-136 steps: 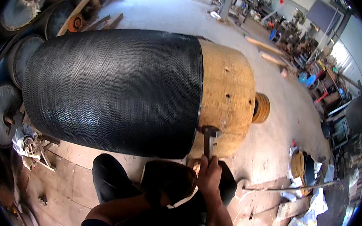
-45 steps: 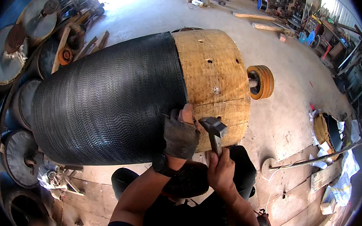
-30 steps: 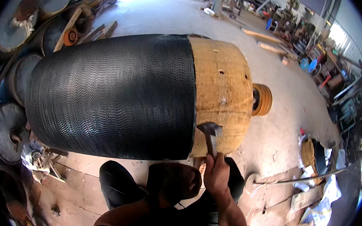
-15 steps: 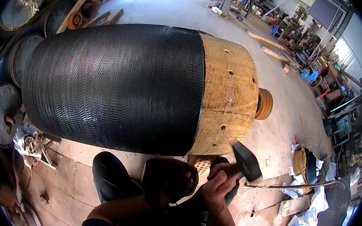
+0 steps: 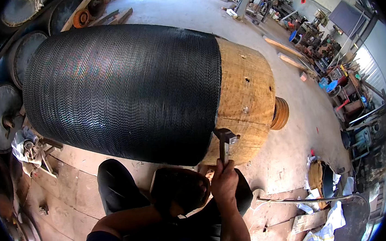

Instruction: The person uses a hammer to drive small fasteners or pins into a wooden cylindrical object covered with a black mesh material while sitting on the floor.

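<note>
Head view: the step in hand looks like hammer work at the seam between the black ridged winding [image 5: 121,95] and the bare wooden end [image 5: 245,85], with the hammer [image 5: 226,137] over that edge on the person's side, whether touching I cannot tell. The right hand [image 5: 224,182] has its fingers wrapped round the handle, forearm rising from the lower edge, and a further stroke would seem to call for that firm hold. The left hand [image 5: 177,200] is near the lap, forearm angled inward, its fingers too dark to read.
</note>
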Demonstrator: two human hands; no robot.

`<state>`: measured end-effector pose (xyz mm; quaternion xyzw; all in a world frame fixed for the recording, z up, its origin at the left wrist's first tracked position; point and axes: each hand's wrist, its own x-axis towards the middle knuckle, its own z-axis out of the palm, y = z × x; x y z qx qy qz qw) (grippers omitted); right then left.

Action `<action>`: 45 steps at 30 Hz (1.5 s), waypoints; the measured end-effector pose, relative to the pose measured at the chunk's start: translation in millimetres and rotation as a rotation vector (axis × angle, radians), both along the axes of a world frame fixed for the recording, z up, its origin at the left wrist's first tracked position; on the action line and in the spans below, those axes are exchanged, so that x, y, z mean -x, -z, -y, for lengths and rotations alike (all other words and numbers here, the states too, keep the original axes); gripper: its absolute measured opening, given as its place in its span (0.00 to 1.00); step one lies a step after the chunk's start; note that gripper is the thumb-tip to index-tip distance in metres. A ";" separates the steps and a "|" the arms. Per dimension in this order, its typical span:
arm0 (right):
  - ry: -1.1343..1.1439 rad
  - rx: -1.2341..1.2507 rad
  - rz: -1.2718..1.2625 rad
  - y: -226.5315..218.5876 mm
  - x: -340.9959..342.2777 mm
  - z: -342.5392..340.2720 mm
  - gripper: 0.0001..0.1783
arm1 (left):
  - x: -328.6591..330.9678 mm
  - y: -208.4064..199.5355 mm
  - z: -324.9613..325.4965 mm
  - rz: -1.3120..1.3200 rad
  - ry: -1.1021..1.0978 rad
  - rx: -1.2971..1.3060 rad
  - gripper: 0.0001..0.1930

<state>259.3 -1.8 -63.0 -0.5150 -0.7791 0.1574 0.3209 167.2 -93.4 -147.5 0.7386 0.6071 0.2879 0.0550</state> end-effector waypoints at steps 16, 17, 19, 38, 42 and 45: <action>0.000 0.017 -0.504 -12.6 -5.8 27.6 0.16 | 62.8 -80.2 -15.9 0.049 -0.151 -0.438 0.23; 0.003 -0.080 -0.540 -7.1 -7.2 26.0 0.16 | 73.5 -93.3 -24.7 -0.014 -0.165 -0.457 0.23; -0.081 -0.128 -0.535 7.9 -13.8 14.4 0.16 | 97.0 -123.1 -39.7 -0.157 -0.214 -0.510 0.23; -0.030 0.083 -0.209 30.0 -25.3 13.5 0.10 | 166.6 -157.4 -113.3 -0.369 -0.330 -0.806 0.19; -0.003 0.124 -0.279 25.9 -28.2 24.0 0.11 | 111.3 -136.6 -86.7 -0.090 -0.153 -0.730 0.17; -0.004 0.177 -0.303 22.5 -27.9 22.8 0.12 | 78.0 -104.8 -84.4 0.015 -0.106 -0.710 0.19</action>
